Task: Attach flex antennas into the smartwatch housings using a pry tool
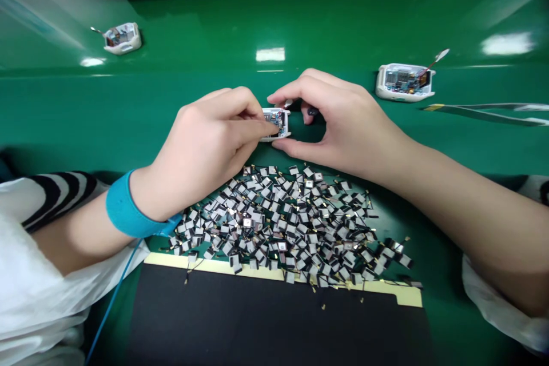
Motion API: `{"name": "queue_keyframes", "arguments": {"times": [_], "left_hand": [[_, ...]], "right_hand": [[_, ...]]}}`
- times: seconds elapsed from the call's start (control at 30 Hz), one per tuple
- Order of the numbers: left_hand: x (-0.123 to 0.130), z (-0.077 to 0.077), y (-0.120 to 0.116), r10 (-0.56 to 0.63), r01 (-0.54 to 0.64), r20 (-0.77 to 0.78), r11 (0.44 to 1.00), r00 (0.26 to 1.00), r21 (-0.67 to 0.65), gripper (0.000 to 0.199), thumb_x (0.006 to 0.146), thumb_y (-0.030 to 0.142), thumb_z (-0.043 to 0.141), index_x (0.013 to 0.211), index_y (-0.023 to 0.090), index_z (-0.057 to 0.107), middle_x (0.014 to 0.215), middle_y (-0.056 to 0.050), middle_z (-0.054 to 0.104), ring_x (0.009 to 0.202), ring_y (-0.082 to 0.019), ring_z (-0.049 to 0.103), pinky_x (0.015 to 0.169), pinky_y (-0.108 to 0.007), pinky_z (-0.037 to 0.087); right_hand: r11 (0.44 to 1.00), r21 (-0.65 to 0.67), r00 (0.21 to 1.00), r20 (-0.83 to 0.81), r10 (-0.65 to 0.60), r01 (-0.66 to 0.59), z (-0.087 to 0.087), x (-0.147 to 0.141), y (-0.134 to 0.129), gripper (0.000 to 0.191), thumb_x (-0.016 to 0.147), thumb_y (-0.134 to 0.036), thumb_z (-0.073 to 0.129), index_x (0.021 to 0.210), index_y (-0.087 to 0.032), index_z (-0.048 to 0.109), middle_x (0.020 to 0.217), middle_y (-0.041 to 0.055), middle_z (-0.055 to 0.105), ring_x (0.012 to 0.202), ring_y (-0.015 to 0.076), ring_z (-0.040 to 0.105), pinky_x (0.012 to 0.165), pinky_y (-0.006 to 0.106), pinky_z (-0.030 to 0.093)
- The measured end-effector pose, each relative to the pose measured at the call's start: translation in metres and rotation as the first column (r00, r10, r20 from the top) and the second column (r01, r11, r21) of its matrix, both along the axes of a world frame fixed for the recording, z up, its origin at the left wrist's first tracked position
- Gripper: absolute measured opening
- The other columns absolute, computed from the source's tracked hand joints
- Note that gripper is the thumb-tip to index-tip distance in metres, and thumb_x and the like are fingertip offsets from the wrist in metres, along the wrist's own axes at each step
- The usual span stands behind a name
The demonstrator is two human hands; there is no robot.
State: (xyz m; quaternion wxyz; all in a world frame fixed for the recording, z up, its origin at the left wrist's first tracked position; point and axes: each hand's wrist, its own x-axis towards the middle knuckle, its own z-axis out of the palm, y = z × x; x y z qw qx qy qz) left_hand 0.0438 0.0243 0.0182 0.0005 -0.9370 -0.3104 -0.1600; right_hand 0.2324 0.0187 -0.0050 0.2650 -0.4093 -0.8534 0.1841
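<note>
Near the middle is a small white smartwatch case (287, 126) with a circuit board inside and a short red wire ending in a white tip. My left hand (210, 137) covers its left side, fingers closed on it, one fingertip pressing on the board. Around the right side curves my right hand (343, 120), thumb at the lower edge and index finger by the upper edge. A small dark rounded piece (313, 110) shows at its curled fingers; its kind is unclear. Just below my hands lies a wide heap of small grey-and-black parts with thin leads (278, 217).
Another open watch case (405, 83) sits at the right, beside tweezers (484, 108). A further case (123, 39) is at the far left. A black sheet with a yellow edge (274, 320) lies in front. A blue wrist strap (128, 206) trails a cord.
</note>
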Motion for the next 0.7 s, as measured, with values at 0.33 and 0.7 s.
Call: {"name": "queue_keyframes", "arguments": {"times": [0.33,0.7], "left_hand": [[-0.0002,0.0001,-0.0002,-0.002,0.002,-0.002,1.0,1.0,-0.005,0.018,0.084,0.02,0.046,0.087,0.022,0.064,0.083,-0.001,0.059,0.072,-0.013,0.055,0.058,-0.024,0.042],[-0.0004,-0.0003,0.0011,0.002,-0.002,0.006,1.0,1.0,0.01,0.016,0.084,0.021,0.048,0.089,0.024,0.063,0.082,0.002,0.058,0.073,-0.01,0.054,0.059,-0.022,0.043]], "right_hand": [[1.0,0.004,1.0,0.005,-0.003,0.003,-0.0002,0.0002,0.0004,0.029,0.076,-0.034,0.058,0.1,-0.02,0.049,0.093,0.0032,0.053,0.084,0.0162,0.052,0.072,0.03,0.046],[0.999,-0.032,0.998,-0.056,-0.013,0.012,-0.0006,0.0056,-0.0003,0.031,0.081,-0.037,0.051,0.106,-0.018,0.048,0.099,0.0047,0.053,0.089,0.0165,0.052,0.079,0.032,0.045]]}}
